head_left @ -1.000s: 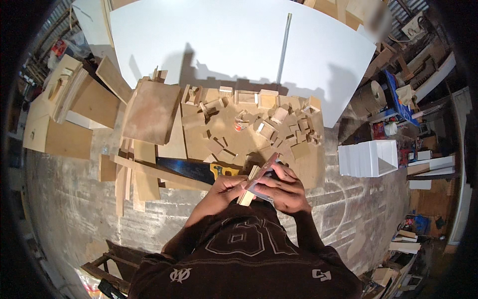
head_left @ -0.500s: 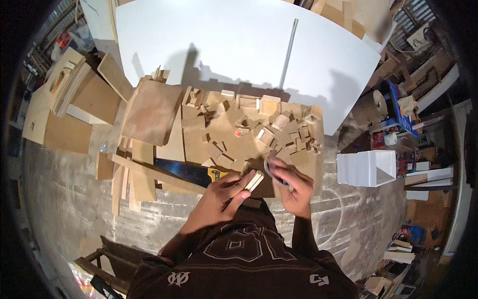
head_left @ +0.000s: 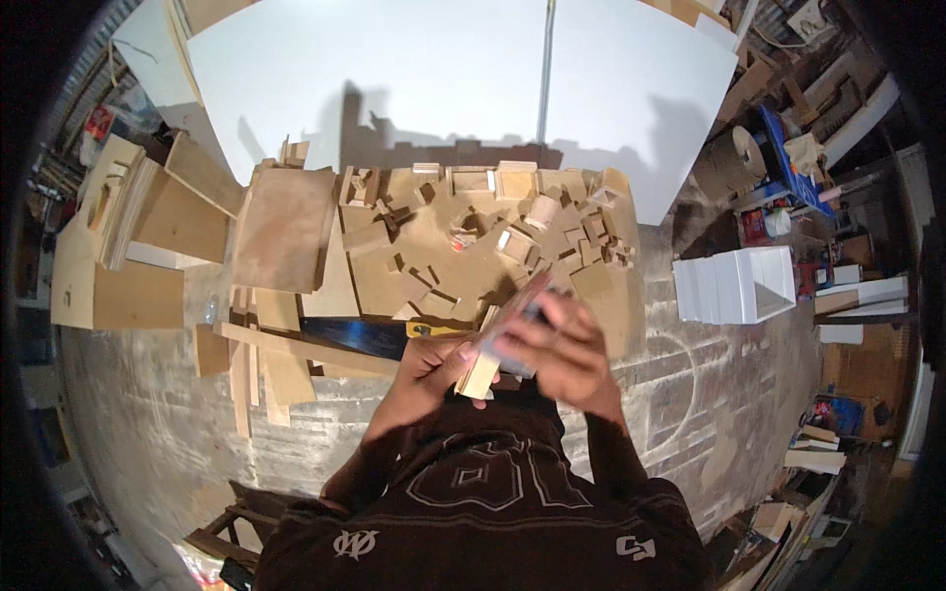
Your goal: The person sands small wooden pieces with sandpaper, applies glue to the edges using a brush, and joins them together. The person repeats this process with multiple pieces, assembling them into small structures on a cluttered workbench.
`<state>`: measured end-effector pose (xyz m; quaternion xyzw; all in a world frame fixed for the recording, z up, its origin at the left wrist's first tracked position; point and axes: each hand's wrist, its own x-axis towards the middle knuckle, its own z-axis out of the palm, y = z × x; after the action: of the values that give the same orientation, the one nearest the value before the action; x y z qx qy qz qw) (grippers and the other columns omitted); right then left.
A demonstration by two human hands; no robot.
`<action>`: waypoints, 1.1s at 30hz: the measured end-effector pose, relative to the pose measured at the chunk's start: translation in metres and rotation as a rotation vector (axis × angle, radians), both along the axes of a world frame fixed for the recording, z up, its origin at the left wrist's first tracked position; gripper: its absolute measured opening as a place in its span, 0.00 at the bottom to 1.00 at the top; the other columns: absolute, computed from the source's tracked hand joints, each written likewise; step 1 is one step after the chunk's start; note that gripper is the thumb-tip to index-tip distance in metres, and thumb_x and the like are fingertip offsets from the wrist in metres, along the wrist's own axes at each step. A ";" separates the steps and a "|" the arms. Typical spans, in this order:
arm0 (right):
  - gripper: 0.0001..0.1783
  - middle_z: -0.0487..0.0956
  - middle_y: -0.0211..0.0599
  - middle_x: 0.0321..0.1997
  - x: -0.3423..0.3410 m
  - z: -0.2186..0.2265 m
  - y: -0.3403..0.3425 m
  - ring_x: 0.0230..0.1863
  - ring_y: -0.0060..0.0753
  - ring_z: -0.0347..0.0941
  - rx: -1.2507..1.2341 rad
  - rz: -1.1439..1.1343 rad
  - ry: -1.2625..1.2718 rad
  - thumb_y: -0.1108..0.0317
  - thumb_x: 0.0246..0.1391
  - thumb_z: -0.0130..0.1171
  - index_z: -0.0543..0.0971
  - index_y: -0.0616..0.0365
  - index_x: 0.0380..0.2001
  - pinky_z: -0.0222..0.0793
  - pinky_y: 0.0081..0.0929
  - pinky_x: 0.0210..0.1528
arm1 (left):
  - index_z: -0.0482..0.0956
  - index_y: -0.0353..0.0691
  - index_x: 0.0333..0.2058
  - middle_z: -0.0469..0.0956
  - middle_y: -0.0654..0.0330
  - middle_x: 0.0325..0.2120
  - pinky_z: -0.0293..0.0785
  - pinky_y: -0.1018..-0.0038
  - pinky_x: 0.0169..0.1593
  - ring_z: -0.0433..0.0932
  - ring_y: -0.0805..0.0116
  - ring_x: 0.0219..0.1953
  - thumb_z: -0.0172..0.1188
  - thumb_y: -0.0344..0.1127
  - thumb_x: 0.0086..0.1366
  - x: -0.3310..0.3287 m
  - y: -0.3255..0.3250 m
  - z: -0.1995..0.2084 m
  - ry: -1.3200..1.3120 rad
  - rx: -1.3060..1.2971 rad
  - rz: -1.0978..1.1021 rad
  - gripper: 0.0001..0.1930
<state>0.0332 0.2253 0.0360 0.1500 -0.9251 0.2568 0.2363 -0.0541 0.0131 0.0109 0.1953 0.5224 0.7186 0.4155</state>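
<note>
The grey floor is scuffed — and unevenly lit.

The head view looks steeply down from above the person's left hand and right hand, facing forward past them. Set well above both, its wide fisheye reaches from the dark shirt just behind them to the white panel well beyond.

place: woodworking workshop | handsaw | small wooden blocks | cut wood strips | worn concrete floor
</note>
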 end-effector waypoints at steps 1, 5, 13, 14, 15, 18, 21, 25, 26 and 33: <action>0.22 0.81 0.28 0.55 -0.005 0.000 0.010 0.62 0.44 0.72 0.037 -0.065 0.017 0.77 0.41 0.62 0.85 0.51 0.43 0.67 0.45 0.58 | 0.79 0.27 0.45 0.83 0.53 0.30 0.81 0.72 0.28 0.81 0.69 0.26 0.49 0.44 0.76 0.000 0.002 -0.004 -0.064 0.020 0.001 0.21; 0.25 0.79 0.27 0.57 0.005 0.009 0.003 0.63 0.43 0.71 -0.038 -0.020 0.081 0.77 0.40 0.62 0.84 0.49 0.46 0.67 0.45 0.58 | 0.80 0.27 0.45 0.83 0.50 0.32 0.82 0.70 0.25 0.81 0.67 0.25 0.50 0.45 0.75 0.004 0.015 -0.018 -0.085 0.042 0.046 0.22; 0.20 0.81 0.28 0.56 0.014 0.005 0.021 0.61 0.44 0.72 0.014 -0.198 -0.005 0.76 0.43 0.62 0.85 0.50 0.43 0.66 0.47 0.60 | 0.80 0.29 0.43 0.80 0.62 0.28 0.82 0.72 0.31 0.77 0.77 0.28 0.50 0.44 0.76 -0.002 0.014 -0.018 -0.163 -0.019 -0.040 0.20; 0.21 0.81 0.28 0.56 0.018 0.010 0.012 0.62 0.44 0.72 -0.017 -0.123 0.010 0.75 0.42 0.63 0.85 0.50 0.44 0.66 0.47 0.61 | 0.80 0.29 0.43 0.80 0.61 0.28 0.83 0.71 0.31 0.78 0.76 0.29 0.50 0.44 0.76 -0.001 0.016 -0.021 -0.161 -0.034 -0.015 0.20; 0.22 0.81 0.27 0.56 0.023 0.017 0.001 0.62 0.44 0.72 -0.049 -0.046 0.025 0.75 0.41 0.63 0.85 0.50 0.44 0.66 0.47 0.61 | 0.80 0.29 0.43 0.81 0.60 0.28 0.83 0.71 0.32 0.79 0.74 0.29 0.50 0.45 0.76 0.000 0.017 -0.026 -0.160 -0.050 0.010 0.21; 0.25 0.81 0.25 0.56 0.019 0.012 0.000 0.64 0.43 0.70 -0.055 0.103 -0.090 0.75 0.37 0.66 0.85 0.48 0.44 0.68 0.47 0.59 | 0.81 0.30 0.42 0.82 0.57 0.31 0.85 0.69 0.35 0.82 0.72 0.32 0.50 0.46 0.75 0.003 0.021 -0.017 -0.020 0.003 0.034 0.21; 0.22 0.81 0.27 0.55 0.009 -0.006 0.021 0.64 0.46 0.71 -0.023 -0.047 -0.046 0.79 0.41 0.62 0.86 0.49 0.42 0.68 0.47 0.58 | 0.81 0.29 0.43 0.82 0.57 0.32 0.85 0.69 0.36 0.82 0.73 0.32 0.50 0.46 0.76 0.002 0.021 -0.017 -0.132 -0.025 0.018 0.21; 0.24 0.81 0.29 0.55 0.015 0.014 0.002 0.66 0.45 0.69 -0.158 0.135 -0.109 0.82 0.38 0.60 0.86 0.50 0.41 0.66 0.44 0.60 | 0.81 0.28 0.42 0.82 0.57 0.29 0.85 0.69 0.36 0.81 0.74 0.30 0.50 0.45 0.75 0.003 0.018 -0.035 -0.045 -0.010 0.024 0.21; 0.26 0.81 0.29 0.55 0.015 0.003 0.006 0.66 0.45 0.69 -0.133 0.165 -0.110 0.83 0.37 0.60 0.85 0.49 0.43 0.65 0.44 0.60 | 0.82 0.28 0.41 0.82 0.58 0.29 0.85 0.69 0.36 0.81 0.74 0.29 0.50 0.44 0.75 0.002 0.017 -0.034 0.053 -0.011 0.023 0.21; 0.23 0.84 0.40 0.48 0.023 -0.084 0.088 0.48 0.46 0.81 -0.158 -0.461 -0.254 0.82 0.44 0.60 0.83 0.49 0.45 0.73 0.42 0.49 | 0.80 0.30 0.47 0.84 0.55 0.34 0.80 0.72 0.41 0.81 0.72 0.35 0.52 0.39 0.74 0.004 -0.003 -0.054 -0.037 -0.012 0.265 0.16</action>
<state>0.0563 0.3137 -0.0485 -0.1170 -0.9342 0.2841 0.1815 -0.0498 0.0105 -0.0434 0.1087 0.5401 0.7675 0.3278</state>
